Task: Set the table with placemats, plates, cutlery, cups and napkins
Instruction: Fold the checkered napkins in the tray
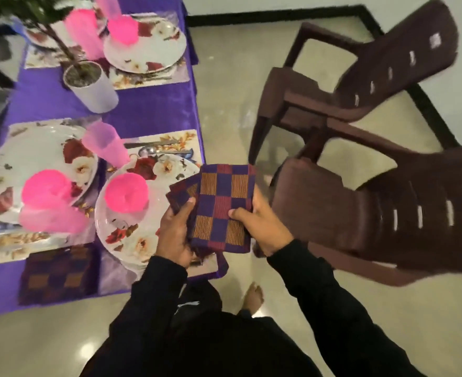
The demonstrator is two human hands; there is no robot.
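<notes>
While both hands' fingers (pixel 236 213) grip folded napkins (pixel 221 208), brown chairs (pixel 360 110) near, plates (pixel 132 229) beside.

I've got one wide-angle head cam, looking steeply down, close over both hands; table (pixel 148 110) runs 9 to 11 o'clock, chairs (pixel 360 85) at 2.

Black long sleeves (pixel 330 295) run down to both wrists, black clothing covers the body below, and 1 bare foot (pixel 254 296) shows on the floor.
</notes>
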